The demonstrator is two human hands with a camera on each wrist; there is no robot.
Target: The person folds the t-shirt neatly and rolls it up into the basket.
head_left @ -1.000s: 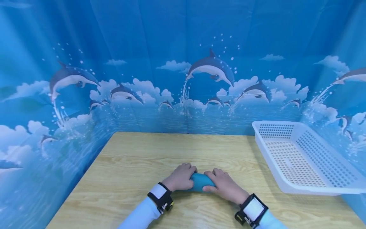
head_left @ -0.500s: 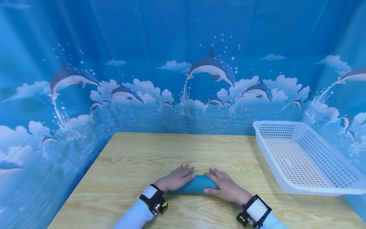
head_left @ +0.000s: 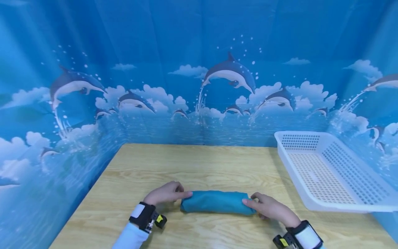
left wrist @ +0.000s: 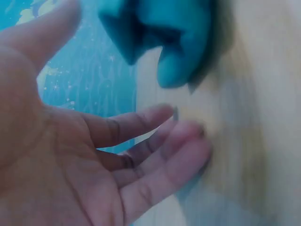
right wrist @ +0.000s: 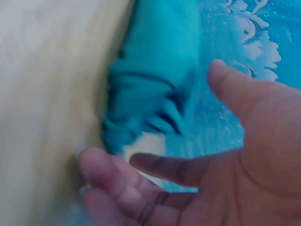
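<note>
A teal rolled-up bundle of cloth [head_left: 217, 202] lies crosswise on the wooden table [head_left: 174, 162]. My left hand [head_left: 166, 193] is at its left end, thumb by the edge. In the left wrist view the fingers of that hand [left wrist: 70, 150] are spread and relaxed, apart from the bundle's folded end [left wrist: 183, 42]. At the opposite end is my right hand [head_left: 275, 209]. The right wrist view shows this hand [right wrist: 225, 165] with thumb and fingers apart, near the gathered, wrinkled end of the roll [right wrist: 146, 103]. Neither hand grips the cloth.
A white perforated plastic basket [head_left: 320, 173] stands at the table's right side. Behind and around the table hangs a blue curtain [head_left: 174, 41] printed with dolphins and clouds. Each wrist carries a strapped-on camera, such as the left wrist camera [head_left: 149, 218].
Both hands have moved outward from the middle of the roll to its ends, the left one leftward, the right one rightward. More of the teal roll now shows between them.
</note>
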